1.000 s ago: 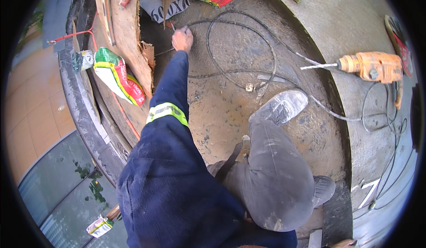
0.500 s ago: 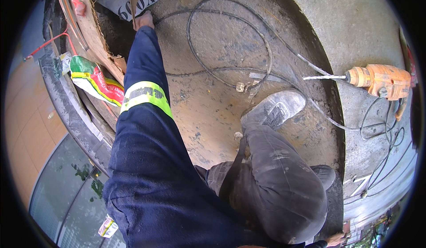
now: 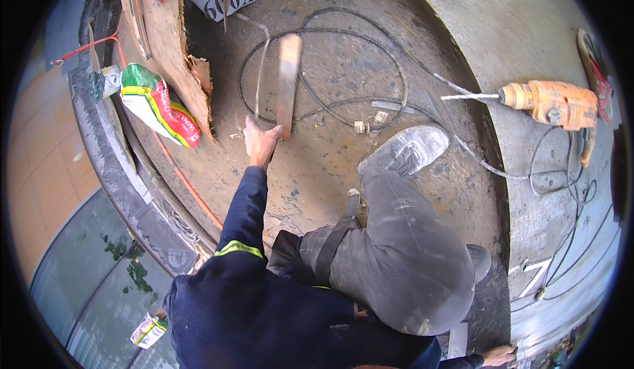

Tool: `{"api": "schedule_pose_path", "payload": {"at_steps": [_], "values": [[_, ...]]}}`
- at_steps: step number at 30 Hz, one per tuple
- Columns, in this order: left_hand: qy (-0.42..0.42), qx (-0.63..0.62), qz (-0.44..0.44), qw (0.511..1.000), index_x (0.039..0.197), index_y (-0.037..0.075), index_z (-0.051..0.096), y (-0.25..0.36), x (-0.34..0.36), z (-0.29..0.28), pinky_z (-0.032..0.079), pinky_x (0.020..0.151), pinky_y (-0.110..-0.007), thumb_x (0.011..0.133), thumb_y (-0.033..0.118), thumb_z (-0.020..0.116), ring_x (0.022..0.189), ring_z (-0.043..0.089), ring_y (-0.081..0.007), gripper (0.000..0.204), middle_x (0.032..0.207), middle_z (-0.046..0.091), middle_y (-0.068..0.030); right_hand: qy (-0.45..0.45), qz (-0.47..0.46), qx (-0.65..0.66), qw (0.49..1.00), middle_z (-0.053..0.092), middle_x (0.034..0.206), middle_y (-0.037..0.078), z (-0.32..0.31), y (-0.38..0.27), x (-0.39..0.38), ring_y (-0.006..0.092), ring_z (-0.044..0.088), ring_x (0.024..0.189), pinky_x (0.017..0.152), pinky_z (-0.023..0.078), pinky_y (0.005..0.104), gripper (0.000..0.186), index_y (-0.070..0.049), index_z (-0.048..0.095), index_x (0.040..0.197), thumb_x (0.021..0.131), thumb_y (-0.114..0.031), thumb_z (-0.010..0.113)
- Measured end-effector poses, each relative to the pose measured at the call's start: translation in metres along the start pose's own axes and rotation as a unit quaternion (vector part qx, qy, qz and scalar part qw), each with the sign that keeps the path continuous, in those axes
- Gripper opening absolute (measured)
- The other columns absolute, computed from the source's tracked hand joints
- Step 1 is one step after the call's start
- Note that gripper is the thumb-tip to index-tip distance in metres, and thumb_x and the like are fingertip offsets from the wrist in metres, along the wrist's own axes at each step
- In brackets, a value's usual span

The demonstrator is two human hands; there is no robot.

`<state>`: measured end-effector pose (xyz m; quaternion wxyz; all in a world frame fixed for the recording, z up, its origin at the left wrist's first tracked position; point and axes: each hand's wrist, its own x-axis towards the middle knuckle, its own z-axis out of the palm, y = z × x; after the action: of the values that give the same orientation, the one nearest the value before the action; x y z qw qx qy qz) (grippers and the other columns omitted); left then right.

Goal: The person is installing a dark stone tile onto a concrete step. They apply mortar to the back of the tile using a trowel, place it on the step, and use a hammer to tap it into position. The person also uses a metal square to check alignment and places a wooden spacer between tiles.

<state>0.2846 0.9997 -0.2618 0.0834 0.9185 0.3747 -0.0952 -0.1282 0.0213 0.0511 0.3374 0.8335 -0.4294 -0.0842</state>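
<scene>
Head view: left hand (image 3: 261,141) was out over the dusty concrete floor (image 3: 422,45), fingers clamped on the near end of a flat wooden strip (image 3: 288,82). Strip was lifted, pointing away from the person, blurred, so edges weren't sharp; pale brown, long, narrow, looked thin and plain. A thinner bent metal strip (image 3: 259,72) sat just beside it, can't tell if the hand touched that too. Right hand (image 3: 500,354) was at the bottom edge, only partly in view, resting low by the step; grip couldn't be told.

Judging by this, the pick-up looked done: strip was off the floor and in hand. Nothing showed it placed anywhere yet, so setting it down or using it was prob. left.

Around: black cable (image 3: 343,98) looped on the floor under the strip, orange drill (image 3: 551,103) on the raised ledge to the right, green-red-yellow bag (image 3: 157,103) by a cardboard sheet (image 3: 165,39) at left.
</scene>
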Motion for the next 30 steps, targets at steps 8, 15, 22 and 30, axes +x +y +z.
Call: {"api": "schedule_pose_path", "payload": {"at_steps": [8, 15, 22, 30], "values": [[-0.179, 0.113, 0.133, 0.968, 0.153, 0.004, 0.053, 0.048, -0.015, 0.0, 0.058, 0.103, -0.052, 0.084, 0.054, 0.09, 0.125, 0.072, -0.0386, 0.094, 0.13, 0.074, -0.0239, -0.004, 0.124, 0.158, 0.98, 0.07, 0.134, 0.027, -0.009, -0.022, -0.004, 0.0436, 0.067, 0.119, 0.102, 0.051, 0.0511, 0.051, -0.003, 0.061, 0.148, 0.117, -0.041, 0.043], [-0.203, 0.245, 0.225, 0.921, 0.139, 0.01, 0.062, 0.051, -0.036, 0.045, 0.062, 0.092, -0.054, 0.084, 0.053, 0.088, 0.112, 0.077, -0.038, 0.075, 0.123, 0.079, -0.0173, -0.09, -0.156, -0.439, 0.88, 0.076, 0.102, 0.004, -0.025, -0.049, -0.029, 0.019, 0.072, 0.091, 0.079, 0.056, 0.0412, 0.024, -0.014, 0.077, 0.107, 0.11, -0.016, 0.053], [-0.046, 0.116, 0.64, 0.758, 0.165, 0.024, 0.051, 0.246, -0.076, -0.043, 0.06, 0.095, -0.052, 0.085, 0.034, 0.088, 0.111, 0.073, -0.0407, 0.089, 0.127, 0.069, -0.0156, 0.164, 0.051, 0.219, 0.961, 0.076, 0.11, 0.021, -0.057, -0.083, -0.044, 0.0396, 0.074, 0.1, 0.088, 0.058, 0.0485, 0.028, -0.007, 0.074, 0.12, 0.101, -0.019, 0.058], [-0.125, 0.197, 0.939, 0.255, 0.165, 0.025, 0.047, 0.459, -0.397, -0.087, 0.062, 0.079, -0.051, 0.09, 0.024, 0.083, 0.089, 0.074, -0.0382, 0.083, 0.112, 0.066, -0.015, 0.239, -0.026, 0.125, 0.963, 0.076, 0.106, 0.022, -0.069, -0.095, -0.041, 0.037, 0.071, 0.107, 0.099, 0.055, 0.0491, 0.025, -0.008, 0.08, 0.076, 0.088, -0.026, 0.069]]}}
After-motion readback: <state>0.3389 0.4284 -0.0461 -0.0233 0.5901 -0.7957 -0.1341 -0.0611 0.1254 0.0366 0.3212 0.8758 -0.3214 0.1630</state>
